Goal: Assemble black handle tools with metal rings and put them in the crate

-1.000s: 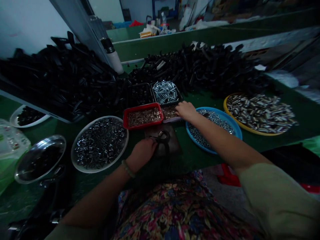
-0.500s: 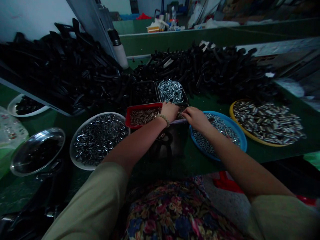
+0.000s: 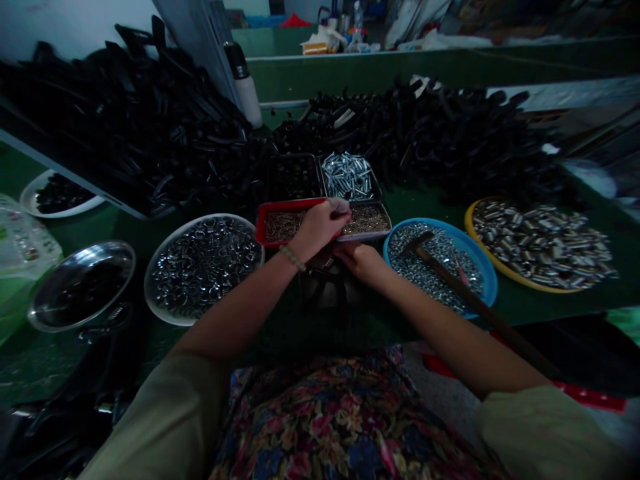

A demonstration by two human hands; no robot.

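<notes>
My left hand [image 3: 320,227] is over the right end of a red tray [image 3: 261,230] of thin brownish metal pins. Its fingers are curled together, and whatever they hold is hidden. Just below and to the right, my right hand [image 3: 364,263] has its fingertips pinched close to a small dark part I cannot identify. A pale tray [image 3: 373,235] of small brownish metal pieces lies beside the red one. Beneath both hands sits a dark, shiny block [image 3: 323,293] with a curved black shape on it. Bright screws [image 3: 347,175] fill a tray behind.
A blue basin [image 3: 493,287] of small metal nuts has a hammer [image 3: 450,283] lying across it. To its right stands a yellow basin [image 3: 470,223] of metal cylinders. A white basin [image 3: 150,293] of metal rings is at left. Black parts [image 3: 425,140] are heaped behind, near a bottle [image 3: 247,93].
My right hand has come back from the pale tray, down and left toward the dark block. My left hand has shifted slightly left and turned. The hammer on the blue basin now shows.
</notes>
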